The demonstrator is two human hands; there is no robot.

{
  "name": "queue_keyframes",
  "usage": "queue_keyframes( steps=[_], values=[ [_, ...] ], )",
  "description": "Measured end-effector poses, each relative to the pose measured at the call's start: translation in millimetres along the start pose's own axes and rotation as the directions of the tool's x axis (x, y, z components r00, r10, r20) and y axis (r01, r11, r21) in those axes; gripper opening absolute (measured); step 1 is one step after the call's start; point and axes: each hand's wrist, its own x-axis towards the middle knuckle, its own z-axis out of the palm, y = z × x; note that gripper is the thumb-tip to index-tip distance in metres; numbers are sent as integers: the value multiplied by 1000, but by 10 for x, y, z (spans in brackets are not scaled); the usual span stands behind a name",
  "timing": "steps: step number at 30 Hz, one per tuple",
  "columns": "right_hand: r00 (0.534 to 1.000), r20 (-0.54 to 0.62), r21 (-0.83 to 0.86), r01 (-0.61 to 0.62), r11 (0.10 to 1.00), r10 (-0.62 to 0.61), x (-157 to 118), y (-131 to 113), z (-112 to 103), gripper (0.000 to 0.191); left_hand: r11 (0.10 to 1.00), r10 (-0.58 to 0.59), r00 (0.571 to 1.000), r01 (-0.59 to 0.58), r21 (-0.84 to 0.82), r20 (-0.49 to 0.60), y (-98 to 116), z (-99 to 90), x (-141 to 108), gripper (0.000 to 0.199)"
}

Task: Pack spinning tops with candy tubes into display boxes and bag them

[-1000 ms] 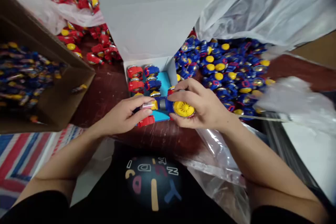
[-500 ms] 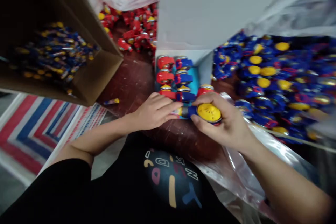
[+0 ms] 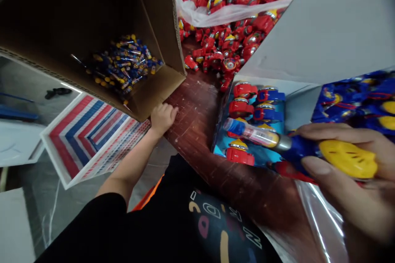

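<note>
My right hand (image 3: pixel 345 164) grips a blue toy with a yellow, slotted top (image 3: pixel 348 158), held close to the camera. From the toy's left end a clear, blue-capped tube (image 3: pixel 256 131) points left over the open display box (image 3: pixel 219 151). In that box stand red toys (image 3: pixel 240 156) and blue toys (image 3: pixel 270 113) in rows. My left hand (image 3: pixel 163 118) rests on the tabletop against the front corner of a cardboard carton (image 3: pixel 174 80). Its fingers are curled, and whatever may be under them is hidden.
Inside the carton lies a heap of small capped tubes (image 3: pixel 129 63). Red toys (image 3: pixel 222 45) are piled behind the table (image 3: pixel 197 111), partly under white plastic. More blue toys (image 3: pixel 345 98) lie at the right. The display box's white lid (image 3: pixel 324 28) stands up. A striped woven bag (image 3: pixel 92 135) is lower left.
My left hand has left the tube on the toy and moved left to the carton's corner. My right hand has lifted the toy up toward the camera. The view has swung left.
</note>
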Motion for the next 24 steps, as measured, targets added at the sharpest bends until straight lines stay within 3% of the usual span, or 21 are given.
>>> queue_keyframes(
  steps=[2, 4, 5, 6, 7, 8, 9, 10, 12, 13, 14, 16, 18, 19, 22, 24],
  values=[
    [998, 32, -88, -52, 995, 55, 21, -131, 2, 41, 996, -72, 986, 62, -68, -149, 85, -172, 460, 66],
    [995, 66, -183, 91, 979, -80, 47, -174, -38, 41, 957, -130, 940, 35, -288, -317, 315, -383, 725, 64],
    [977, 100, -225, 208, 952, -190, 60, -163, -65, 44, 917, -109, 943, -27, -398, -314, 479, -496, 762, 63],
    [945, 144, -254, 323, 911, -295, 70, -138, -94, 45, 851, -41, 964, -105, -515, -264, 663, -613, 740, 61],
    [903, 192, -268, 424, 865, -383, 77, -108, -119, 46, 734, 99, 980, -188, -653, -171, 853, -732, 668, 60],
    [866, 233, -270, 495, 826, -442, 78, -80, -137, 47, 628, 287, 952, -270, -730, -105, 1042, -848, 566, 60],
    [837, 263, -260, 541, 800, -480, 75, -62, -146, 47, 559, 465, 881, -374, -740, -94, 1219, -953, 450, 60],
    [815, 288, -240, 570, 786, -503, 65, -57, -143, 45, 505, 620, 780, -479, -718, -85, 1380, -1036, 340, 60],
    [795, 310, -186, 588, 787, -521, 31, -88, -114, 42, 457, 803, 592, -681, -573, -63, 1633, -1107, 177, 52],
    [823, 295, -168, 544, 822, -485, 6, -117, -95, 41, 447, 842, 537, -748, -490, -52, 1718, -1091, 132, 44],
    [871, 270, -151, 460, 875, -411, -23, -149, -80, 38, 449, 855, 514, -794, -409, -61, 1775, -1049, 107, 35],
    [958, 223, -111, 207, 972, -179, -79, -208, -80, 33, 470, 849, 512, -845, -256, -130, 1830, -927, 94, 27],
    [970, 243, -83, 17, 996, 4, -111, -246, -141, 36, 483, 834, 516, -854, -191, -196, 1852, -834, 103, 27],
    [959, 282, -87, 7, 996, 18, -113, -258, -198, 47, 480, 830, 523, -847, -229, -193, 1865, -818, 113, 29],
    [911, 393, -187, 209, 960, -122, -63, -289, -445, 87, 458, 836, 547, -727, -511, -29, 1929, -874, 169, 35],
    [871, 432, -257, 368, 894, -234, -19, -329, -632, 84, 453, 833, 552, -642, -618, 37, 1968, -913, 207, 40]
  ],
)
